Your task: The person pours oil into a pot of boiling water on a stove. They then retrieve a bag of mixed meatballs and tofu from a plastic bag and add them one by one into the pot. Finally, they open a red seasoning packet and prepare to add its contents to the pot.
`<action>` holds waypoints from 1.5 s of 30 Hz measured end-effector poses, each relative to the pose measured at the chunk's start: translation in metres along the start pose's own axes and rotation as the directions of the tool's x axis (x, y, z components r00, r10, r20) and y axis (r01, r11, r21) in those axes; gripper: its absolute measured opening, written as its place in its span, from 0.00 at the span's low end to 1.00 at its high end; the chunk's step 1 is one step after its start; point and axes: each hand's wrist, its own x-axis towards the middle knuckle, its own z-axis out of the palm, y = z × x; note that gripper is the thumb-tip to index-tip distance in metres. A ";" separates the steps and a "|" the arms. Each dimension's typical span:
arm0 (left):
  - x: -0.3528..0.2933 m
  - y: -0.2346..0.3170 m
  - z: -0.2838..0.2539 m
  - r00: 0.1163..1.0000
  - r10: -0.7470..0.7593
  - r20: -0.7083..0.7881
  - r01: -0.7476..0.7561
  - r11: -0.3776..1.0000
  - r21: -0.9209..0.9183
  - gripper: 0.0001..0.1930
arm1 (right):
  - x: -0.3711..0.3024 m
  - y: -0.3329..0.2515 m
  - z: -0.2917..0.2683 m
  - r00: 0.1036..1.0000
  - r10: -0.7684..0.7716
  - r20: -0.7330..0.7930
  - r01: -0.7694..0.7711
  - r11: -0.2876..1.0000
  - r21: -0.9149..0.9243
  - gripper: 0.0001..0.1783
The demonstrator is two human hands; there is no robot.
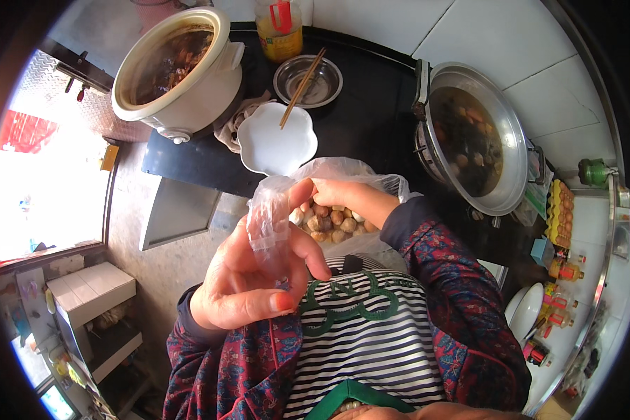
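- a thin clear plastic bag (336,166) is open in front of the person's torso, near the counter's edge and just below the white plate; whether anything supports it from beneath cannot be told.
- small, rounded brown and whitish food pieces (332,224) lie heaped inside it.
- the left hand (248,276) grasps the bag's gathered side, the plastic running between thumb and curled fingers.
- the right hand (336,196) reaches into the bag's mouth from the right, above the pieces; its fingertips are partly hidden, so i cannot tell whether it grips anything.
- a white, scallop-edged plate (276,143) sits on the black counter (381,91), just beyond the bag.
- behind the plate stands a round, shiny metal bowl (287,87), with a pair of wooden chopsticks (303,85) laid across it, their lower ends over the plate.
- to the left is a cream-coloured, oval slow cooker (220,87) with dark food inside.
- to the right, a wide silver metal pan (514,147) holds dark liquid and chunks.
- farther right, brown eggs fill a yellow tray (556,210).
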 end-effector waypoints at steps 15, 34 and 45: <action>0.010 -0.004 0.000 0.980 0.056 0.189 -0.035 0.993 -0.110 0.52 | -0.096 -0.070 -0.012 0.984 -0.177 0.022 0.127 0.784 0.608 0.16; -0.003 -0.009 0.013 0.998 -0.005 0.061 0.011 0.995 -0.097 0.54 | -0.218 -0.111 -0.151 0.293 -0.581 -0.759 -0.401 0.647 -0.649 0.23; -0.004 -0.014 0.018 0.996 -0.023 0.089 0.030 0.996 -0.083 0.54 | -0.044 -0.024 0.007 0.996 0.080 0.048 -0.043 0.850 -0.525 0.38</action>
